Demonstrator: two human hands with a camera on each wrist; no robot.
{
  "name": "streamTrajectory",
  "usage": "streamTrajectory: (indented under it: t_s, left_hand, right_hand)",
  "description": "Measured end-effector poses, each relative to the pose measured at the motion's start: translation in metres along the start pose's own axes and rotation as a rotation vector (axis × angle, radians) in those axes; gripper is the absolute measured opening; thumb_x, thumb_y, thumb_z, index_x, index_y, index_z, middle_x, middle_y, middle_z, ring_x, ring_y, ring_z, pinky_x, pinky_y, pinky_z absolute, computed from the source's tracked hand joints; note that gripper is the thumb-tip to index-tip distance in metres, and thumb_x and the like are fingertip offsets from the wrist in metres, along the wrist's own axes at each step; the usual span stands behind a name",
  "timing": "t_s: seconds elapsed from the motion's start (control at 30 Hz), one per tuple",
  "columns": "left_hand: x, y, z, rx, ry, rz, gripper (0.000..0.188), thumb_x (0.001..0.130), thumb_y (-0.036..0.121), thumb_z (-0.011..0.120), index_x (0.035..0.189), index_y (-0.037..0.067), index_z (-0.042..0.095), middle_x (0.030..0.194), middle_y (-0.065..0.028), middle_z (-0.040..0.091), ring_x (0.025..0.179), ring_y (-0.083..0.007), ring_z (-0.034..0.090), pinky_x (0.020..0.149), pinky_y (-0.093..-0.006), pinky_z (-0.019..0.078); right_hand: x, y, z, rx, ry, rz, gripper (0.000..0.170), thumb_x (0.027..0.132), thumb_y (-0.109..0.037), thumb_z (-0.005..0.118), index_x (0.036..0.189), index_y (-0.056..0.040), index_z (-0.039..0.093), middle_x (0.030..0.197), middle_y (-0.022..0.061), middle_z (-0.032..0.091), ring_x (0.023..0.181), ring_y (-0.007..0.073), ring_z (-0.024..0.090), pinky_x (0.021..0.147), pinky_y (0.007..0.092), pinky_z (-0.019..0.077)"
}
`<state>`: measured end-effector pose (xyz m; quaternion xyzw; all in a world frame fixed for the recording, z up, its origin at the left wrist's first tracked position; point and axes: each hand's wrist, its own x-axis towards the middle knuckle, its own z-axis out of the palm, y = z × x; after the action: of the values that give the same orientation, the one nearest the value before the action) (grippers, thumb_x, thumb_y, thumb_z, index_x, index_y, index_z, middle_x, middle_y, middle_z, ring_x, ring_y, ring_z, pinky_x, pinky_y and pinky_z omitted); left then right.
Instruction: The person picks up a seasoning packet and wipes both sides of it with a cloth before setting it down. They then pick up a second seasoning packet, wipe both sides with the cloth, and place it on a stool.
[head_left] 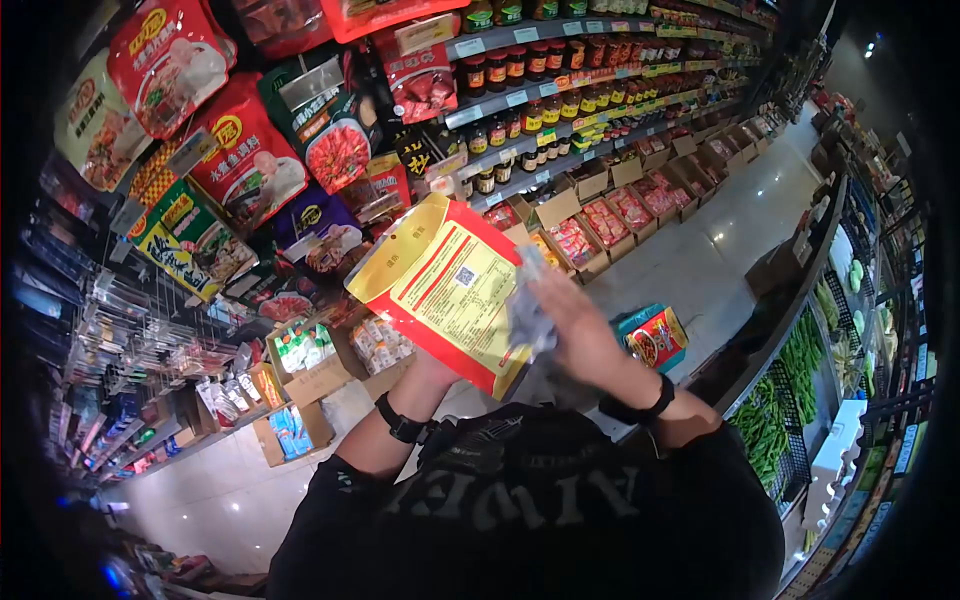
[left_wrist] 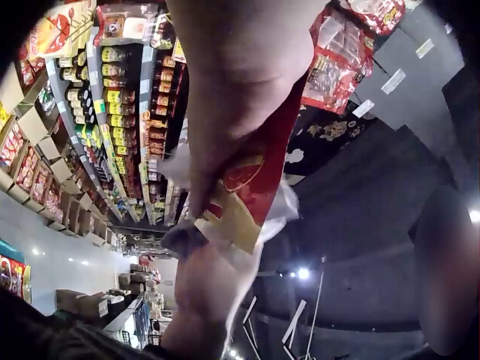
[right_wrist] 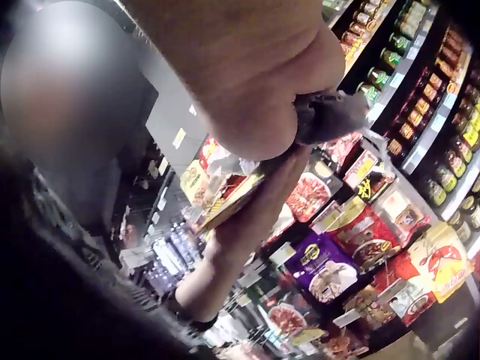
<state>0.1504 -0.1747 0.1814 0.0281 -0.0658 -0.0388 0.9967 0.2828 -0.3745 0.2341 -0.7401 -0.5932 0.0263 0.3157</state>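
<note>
Packet point(head_left: 455, 290) | left hand point(head_left: 438, 369): fingers hidden | right hand point(head_left: 582, 328): grey wad point(head_left: 531, 308), blurred

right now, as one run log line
left hand grips packet; right hand holds crumpled grey material at packet's edge; text panel faces head camera

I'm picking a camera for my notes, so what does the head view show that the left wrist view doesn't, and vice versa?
Only the head view: the square black-and-white code on the red-and-yellow flat packet, and blue packs in an open cardboard box.

Only the left wrist view: angled white bars against the dark ceiling.

Both: the packet, the left hand, the right hand, and shelved glass jars.
</note>
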Motion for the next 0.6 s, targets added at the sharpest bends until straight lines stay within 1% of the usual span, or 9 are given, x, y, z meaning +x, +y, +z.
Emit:
streamTrajectory:
  t_s: [0.03, 0.1, 0.13, 0.2, 0.27, 0.33, 0.4, 0.43, 0.6]
  left_hand:
    - [0.008, -0.003, -0.005, -0.130, 0.099, 0.014, 0.074, 0.102, 0.058, 0.039, 0.156, 0.008, 0.034, 0.156, -0.0170, 0.042, 0.138, -0.0372, 0.048, 0.114, -0.0541, 0.0393]
    - [0.029, -0.008, -0.029, 0.071, 0.075, 0.039, 0.074, 0.102, 0.057, 0.039, 0.156, 0.007, 0.034, 0.156, -0.0183, 0.042, 0.139, -0.0386, 0.046, 0.115, -0.0535, 0.0378]
    - [0.038, -0.009, -0.040, 0.172, 0.061, 0.048, 0.074, 0.102, 0.057, 0.040, 0.156, 0.006, 0.033, 0.156, -0.0190, 0.042, 0.139, -0.0393, 0.045, 0.116, -0.0532, 0.0370]
    - [0.057, -0.019, -0.020, 0.189, 0.140, 0.066, 0.075, 0.101, 0.056, 0.042, 0.155, 0.006, 0.035, 0.156, -0.0194, 0.041, 0.139, -0.0400, 0.045, 0.115, -0.0550, 0.0368]
    - [0.072, -0.038, 0.016, 0.160, 0.203, 0.076, 0.077, 0.099, 0.060, 0.043, 0.154, 0.006, 0.038, 0.154, -0.0186, 0.044, 0.136, -0.0391, 0.049, 0.112, -0.0585, 0.0394]
    - [0.080, -0.033, 0.001, 0.063, 0.154, 0.012, 0.076, 0.099, 0.060, 0.041, 0.154, 0.008, 0.039, 0.152, -0.0161, 0.047, 0.135, -0.0377, 0.051, 0.112, -0.0578, 0.0397]
    - [0.087, -0.039, 0.008, 0.122, 0.033, 0.013, 0.076, 0.099, 0.061, 0.040, 0.154, 0.009, 0.039, 0.152, -0.0151, 0.049, 0.134, -0.0370, 0.052, 0.112, -0.0571, 0.0397]
    - [0.091, -0.043, 0.010, 0.041, 0.193, 0.082, 0.076, 0.099, 0.061, 0.040, 0.154, 0.009, 0.039, 0.152, -0.0163, 0.048, 0.135, -0.0371, 0.050, 0.113, -0.0564, 0.0389]
    - [0.096, -0.037, 0.014, 0.091, 0.122, 0.145, 0.074, 0.100, 0.060, 0.038, 0.153, 0.008, 0.039, 0.154, -0.0186, 0.045, 0.137, -0.0383, 0.049, 0.113, -0.0561, 0.0391]
  right_hand:
    - [-0.005, 0.002, 0.010, 0.018, -0.023, -0.122, 0.055, 0.086, -0.004, 0.058, 0.140, 0.0018, 0.051, 0.147, 0.0259, 0.048, 0.142, 0.0388, 0.042, 0.121, 0.0454, 0.0301]
    - [-0.010, -0.009, 0.018, 0.014, -0.085, -0.399, 0.050, 0.091, -0.008, 0.054, 0.140, 0.0016, 0.051, 0.150, 0.0228, 0.046, 0.143, 0.0360, 0.042, 0.121, 0.0425, 0.0297]
    - [-0.019, -0.025, -0.002, 0.068, -0.184, -0.410, 0.048, 0.091, -0.008, 0.054, 0.138, 0.0013, 0.052, 0.149, 0.0177, 0.047, 0.139, 0.0323, 0.047, 0.118, 0.0424, 0.0343]
    - [-0.020, 0.015, 0.008, -0.039, -0.107, -0.462, 0.051, 0.087, -0.007, 0.059, 0.136, 0.0010, 0.054, 0.142, 0.0151, 0.055, 0.131, 0.0314, 0.054, 0.112, 0.0439, 0.0407]
    - [-0.034, 0.030, -0.033, 0.009, -0.145, -0.099, 0.056, 0.080, -0.002, 0.063, 0.135, 0.0015, 0.054, 0.134, 0.0153, 0.060, 0.123, 0.0330, 0.059, 0.106, 0.0455, 0.0447]
    - [-0.028, 0.045, -0.062, -0.073, 0.057, 0.066, 0.067, 0.074, 0.003, 0.064, 0.140, 0.0027, 0.051, 0.136, 0.0216, 0.058, 0.131, 0.0349, 0.054, 0.111, 0.0457, 0.0412]
    - [-0.026, 0.053, -0.071, -0.079, 0.077, 0.062, 0.068, 0.075, 0.005, 0.061, 0.142, 0.0026, 0.050, 0.143, 0.0252, 0.052, 0.141, 0.0348, 0.045, 0.118, 0.0452, 0.0348]
    - [-0.030, 0.055, -0.063, -0.083, 0.033, -0.076, 0.069, 0.075, 0.003, 0.062, 0.143, 0.0008, 0.048, 0.147, 0.0245, 0.048, 0.143, 0.0359, 0.042, 0.119, 0.0455, 0.0331]
    - [-0.043, 0.049, -0.014, -0.122, -0.061, -0.474, 0.052, 0.088, -0.008, 0.054, 0.139, 0.0008, 0.048, 0.153, 0.0202, 0.043, 0.145, 0.0336, 0.040, 0.121, 0.0474, 0.0309]
